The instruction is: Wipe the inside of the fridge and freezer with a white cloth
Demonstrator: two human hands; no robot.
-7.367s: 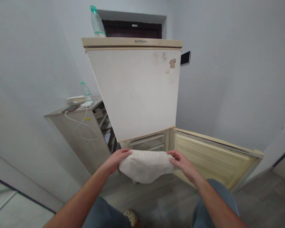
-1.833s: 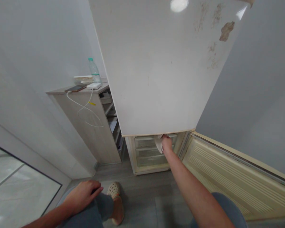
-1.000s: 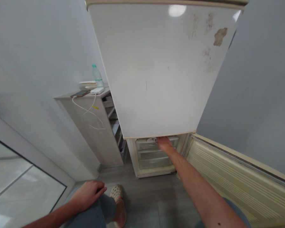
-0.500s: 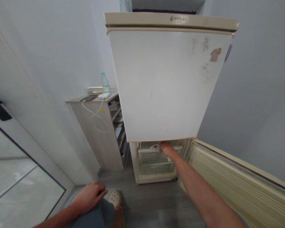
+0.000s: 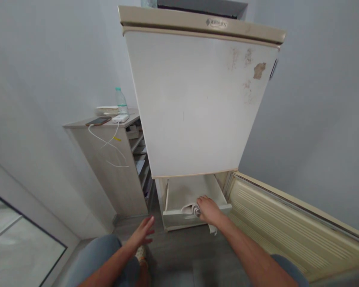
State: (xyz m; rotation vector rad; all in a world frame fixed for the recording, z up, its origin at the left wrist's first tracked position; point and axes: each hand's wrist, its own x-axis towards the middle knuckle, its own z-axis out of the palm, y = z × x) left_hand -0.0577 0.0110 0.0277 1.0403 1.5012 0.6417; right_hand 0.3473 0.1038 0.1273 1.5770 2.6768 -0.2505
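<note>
My right hand [image 5: 208, 209] is closed round a pale cloth [image 5: 189, 208] at the front edge of a freezer drawer [image 5: 182, 218]. Part of the cloth hangs below the hand. Pulled partly out of the fridge's lower compartment, the drawer shows a bare white inside. My left hand [image 5: 143, 231] hovers above my knee, left of the drawer, with its fingers apart and nothing in it. The fridge [image 5: 191, 103] has its upper door closed, and its lower door [image 5: 281, 215] is swung out to the right.
Left of the fridge stands a wooden cabinet [image 5: 103, 175] with open shelves. On its top are a plastic bottle [image 5: 121, 101], a phone [image 5: 98, 121] and a small white device [image 5: 120, 118] with a cable. A glazed door [image 5: 14, 235] is at the lower left.
My right hand has pulled the drawer out toward me, with the cloth still in its grip. My left hand has lifted off my knee and moved right toward the drawer, fingers spreading.
</note>
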